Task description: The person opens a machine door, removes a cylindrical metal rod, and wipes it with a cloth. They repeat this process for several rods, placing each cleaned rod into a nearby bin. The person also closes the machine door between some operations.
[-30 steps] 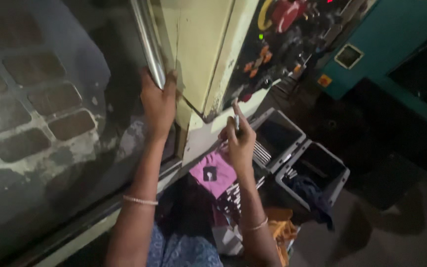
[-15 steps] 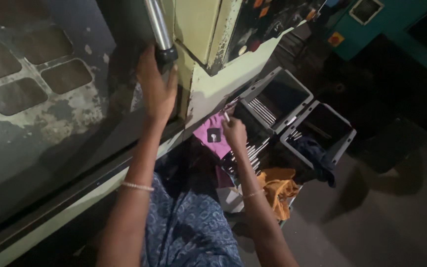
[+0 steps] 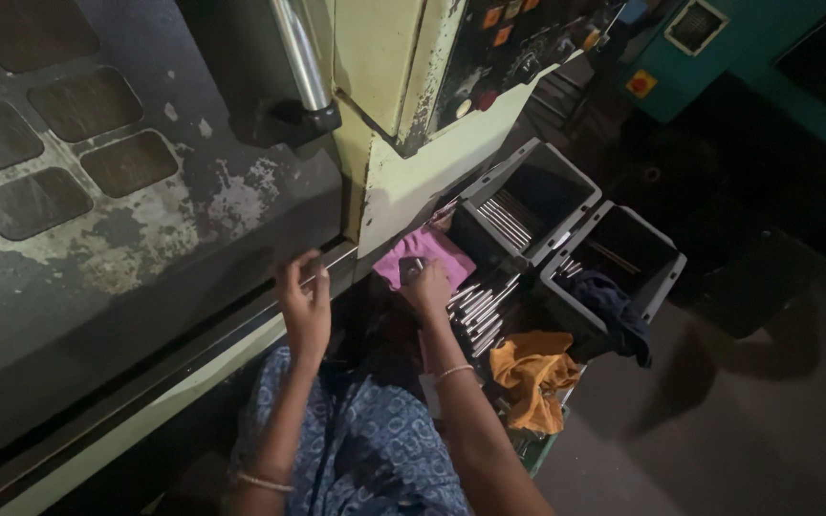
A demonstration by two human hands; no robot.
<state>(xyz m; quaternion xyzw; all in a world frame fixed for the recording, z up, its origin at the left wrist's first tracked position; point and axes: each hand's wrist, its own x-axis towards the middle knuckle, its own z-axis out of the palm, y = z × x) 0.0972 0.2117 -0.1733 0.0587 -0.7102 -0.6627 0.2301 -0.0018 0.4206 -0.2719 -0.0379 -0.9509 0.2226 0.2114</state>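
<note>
The machine door (image 3: 145,191) is painted metal, matt and rough, its dark coat worn and flaked to pale patches. Its handle bar (image 3: 298,53) is smooth, glossy metal. The cream machine housing (image 3: 413,182) has chipped, dull paint along the edges. The pink cloth (image 3: 432,253) looks soft and matt. The rods (image 3: 475,311) beside it are bright, polished metal. The two grey bins (image 3: 566,225) look like matt plastic. The orange rag (image 3: 532,373) is crumpled cloth, as is the dark blue rag (image 3: 619,320).
</note>
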